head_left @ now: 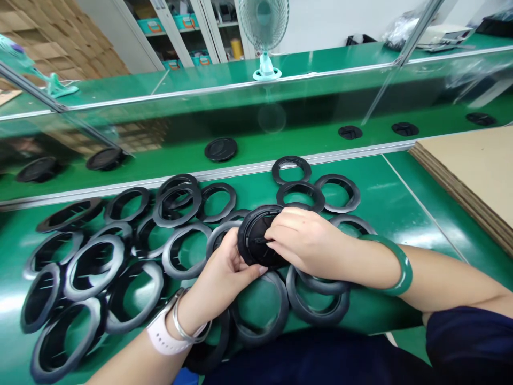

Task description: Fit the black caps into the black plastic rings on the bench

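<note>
My left hand [234, 267] is closed around the lower left edge of a round black plastic part [252, 243], which is tilted up above the bench. At the middle of that part, my right hand [300, 235] pinches at a raised bit with its fingertips; the fingers and palm cover much of the part's right side. Several black plastic rings lie around and beneath both hands, such as a ring [262, 315] below the left thumb and another ring [316, 305] under the right wrist.
A heap of black rings [96, 267] covers the left of the green bench [425, 187]. Round black discs [220, 149] sit on the green strip [276, 144] behind the rail. Stacked cardboard sheets [476, 176] stand at the right. A fan [264, 32] stands at the back.
</note>
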`<state>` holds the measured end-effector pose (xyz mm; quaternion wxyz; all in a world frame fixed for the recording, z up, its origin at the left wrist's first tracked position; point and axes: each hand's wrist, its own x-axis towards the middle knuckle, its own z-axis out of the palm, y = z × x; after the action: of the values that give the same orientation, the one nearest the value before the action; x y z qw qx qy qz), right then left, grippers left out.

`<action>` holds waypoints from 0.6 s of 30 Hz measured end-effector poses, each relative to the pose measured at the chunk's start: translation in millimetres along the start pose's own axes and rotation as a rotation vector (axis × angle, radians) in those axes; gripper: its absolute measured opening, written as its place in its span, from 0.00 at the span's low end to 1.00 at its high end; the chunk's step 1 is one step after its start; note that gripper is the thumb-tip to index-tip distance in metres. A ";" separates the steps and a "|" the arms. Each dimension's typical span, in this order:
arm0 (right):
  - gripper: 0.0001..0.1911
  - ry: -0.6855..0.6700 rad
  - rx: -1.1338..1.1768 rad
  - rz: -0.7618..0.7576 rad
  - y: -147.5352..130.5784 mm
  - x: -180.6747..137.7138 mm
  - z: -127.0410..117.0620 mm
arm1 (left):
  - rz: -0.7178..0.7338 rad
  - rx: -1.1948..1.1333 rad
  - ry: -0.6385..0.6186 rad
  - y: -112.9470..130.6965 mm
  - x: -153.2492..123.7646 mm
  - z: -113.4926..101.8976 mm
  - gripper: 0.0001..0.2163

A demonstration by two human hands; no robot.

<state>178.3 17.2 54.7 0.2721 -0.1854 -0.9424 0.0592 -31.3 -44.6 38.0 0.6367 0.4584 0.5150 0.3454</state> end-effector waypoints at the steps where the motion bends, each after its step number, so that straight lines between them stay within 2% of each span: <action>1: 0.09 0.001 0.002 0.001 -0.1 0.0 -0.1 | 0.000 -0.009 -0.004 0.3 0.1 0.3 0.29; 6: 0.08 -0.025 0.009 0.050 -3.3 0.1 1.0 | 0.001 -0.020 -0.002 1.1 -0.7 0.7 0.29; 13: 0.16 0.034 -0.059 0.031 -12.8 -0.4 2.1 | 0.035 -0.013 0.014 -0.3 -2.4 1.1 0.27; 18: 0.18 0.011 -0.043 0.035 -9.2 -0.7 1.5 | 0.055 0.007 -0.010 -1.4 -2.4 -0.8 0.25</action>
<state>175.2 8.5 55.1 0.2722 -0.2079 -0.9386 0.0427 -32.7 -47.1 37.4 0.6279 0.4762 0.5003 0.3587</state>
